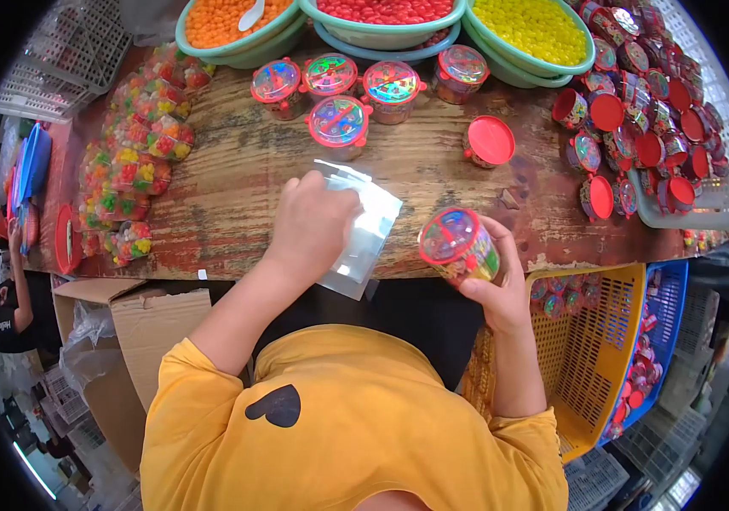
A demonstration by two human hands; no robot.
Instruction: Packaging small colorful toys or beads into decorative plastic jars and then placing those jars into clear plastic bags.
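Note:
My left hand (309, 226) is closed on the top of a transparent plastic bag (373, 226), which hangs partly over the table's front edge. In my right hand (505, 285) is a small cup (477, 258) with a red-rimmed, shiny lid, tilted toward me; yellow and green contents show through its side. Several similar lidded cups (337, 121) stand on the wooden table (245, 170) beyond my left hand. Farther off to the right sits a single cup with a plain red face (491, 140).
Basins of orange (249, 58), red (386, 36) and yellow candies (543, 72) line the far edge. Packed candy bags (139, 175) are piled at left. Many red cups (637, 111) heap at right by a white basket (705, 220). Below stand a yellow crate (586, 426) and a cardboard box (164, 328).

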